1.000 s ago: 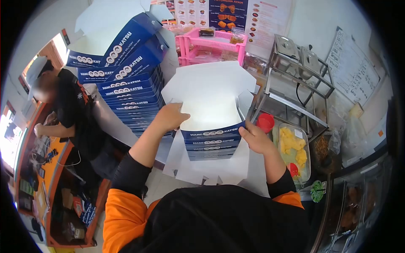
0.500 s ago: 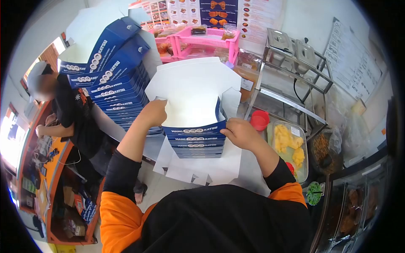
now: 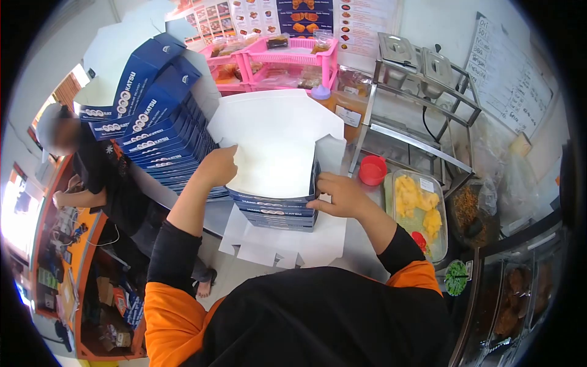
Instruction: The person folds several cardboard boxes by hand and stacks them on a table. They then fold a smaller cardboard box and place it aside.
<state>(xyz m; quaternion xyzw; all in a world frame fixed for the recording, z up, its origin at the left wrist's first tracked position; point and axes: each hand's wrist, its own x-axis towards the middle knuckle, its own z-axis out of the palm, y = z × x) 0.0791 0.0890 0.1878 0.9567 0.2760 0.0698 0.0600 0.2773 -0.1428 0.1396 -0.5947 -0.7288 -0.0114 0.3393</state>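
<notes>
An open blue takeaway box (image 3: pixel 275 160), white inside with its lid flap raised, sits nested on a short stack of the same blue boxes (image 3: pixel 278 221). At its left edge, my left hand (image 3: pixel 219 166) is closed on the box wall, some fingertips hidden. My right hand (image 3: pixel 335 194) grips the front right corner, thumb toward the front and fingers curled at the side. Under the stack lie flat white cardboard sheets (image 3: pixel 290 244).
A taller stack of blue boxes (image 3: pixel 165 144) leans at the left. Behind are pink baskets (image 3: pixel 287 52) with packets. To the right stand a metal rack (image 3: pixel 416 144), a red cup (image 3: pixel 372 170) and a tray (image 3: pixel 417 217) of yellow food. Another person (image 3: pixel 104 177) is at far left.
The top box has gone down into the stack, so its front panel is now mostly below the rim. Both hands moved with it, and the view shifted slightly.
</notes>
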